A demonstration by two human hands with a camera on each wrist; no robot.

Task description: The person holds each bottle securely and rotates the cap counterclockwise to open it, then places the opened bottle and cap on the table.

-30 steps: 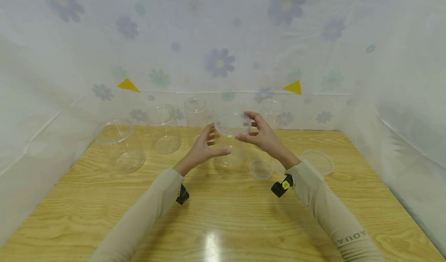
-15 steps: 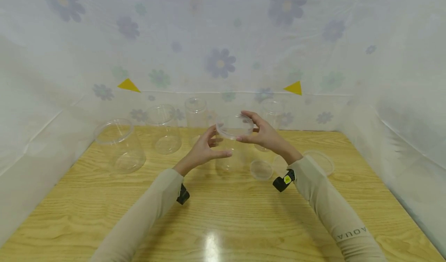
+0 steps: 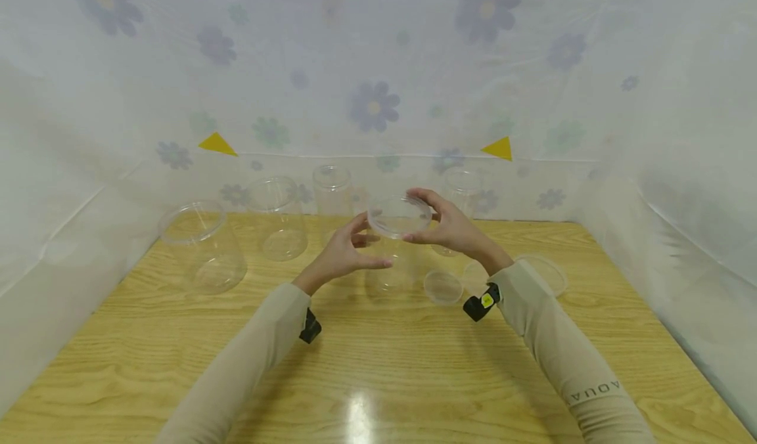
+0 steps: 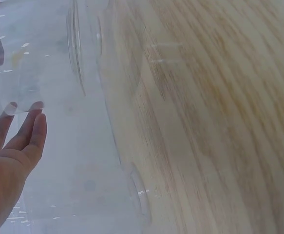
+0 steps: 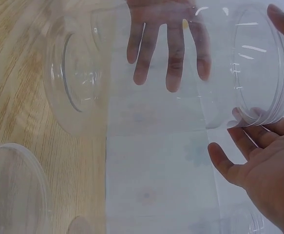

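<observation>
In the head view a clear plastic jar (image 3: 387, 263) stands at mid-table with a clear round lid (image 3: 399, 215) at its mouth. My right hand (image 3: 452, 228) pinches the lid's rim between thumb and fingers from the right. My left hand (image 3: 342, 253) rests against the jar's left side, fingers nearly straight and thumb out in front. The right wrist view shows the lid (image 5: 263, 63) by my right fingertips (image 5: 251, 119) and the left fingers (image 5: 170, 53) through the jar wall. In the left wrist view the left hand (image 4: 12, 146) lies flat and straight against clear plastic.
Open clear jars stand along the back: a wide jar (image 3: 201, 247) at left, a second jar (image 3: 278, 219), a tall jar (image 3: 332, 191) and another jar (image 3: 462, 188) behind my right hand. A small lid (image 3: 443, 287) and a larger lid (image 3: 543, 273) lie on the wooden table (image 3: 378, 378). Floral sheeting walls three sides.
The lid has moved slightly right and settled lower on the jar's mouth. My right forearm has risen a little; the left hand has barely moved.
</observation>
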